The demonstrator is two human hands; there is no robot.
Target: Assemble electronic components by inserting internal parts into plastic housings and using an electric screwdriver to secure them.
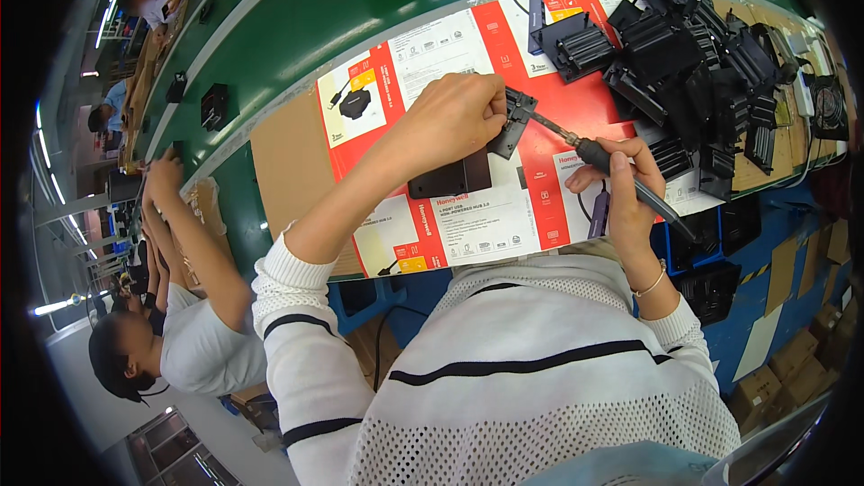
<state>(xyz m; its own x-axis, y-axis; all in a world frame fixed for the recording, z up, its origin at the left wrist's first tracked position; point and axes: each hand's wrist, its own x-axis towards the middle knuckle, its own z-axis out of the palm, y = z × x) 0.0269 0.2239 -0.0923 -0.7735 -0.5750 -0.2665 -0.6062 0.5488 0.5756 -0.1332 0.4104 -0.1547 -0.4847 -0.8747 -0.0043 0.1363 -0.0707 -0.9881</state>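
In my right hand (630,182) is a soldering iron (598,155) with a dark handle and a metal shaft, gripped along the handle. Its tip points left and reaches a small black plastic part (515,130) on the printed cardboard. My left hand (457,121) is closed with fingertips pinched at that part's left edge; whether something small is also between the fingers is hidden. Just below my left hand, a flat black plastic housing (450,178) lies on the cardboard.
A large heap of black ribbed plastic parts (684,54) covers the right of the table, with a ribbed part (578,47) beside it. Far right are a white power strip (801,94) and cables. Black trays (706,292) stand below the table edge. Another person (198,328) works at left.
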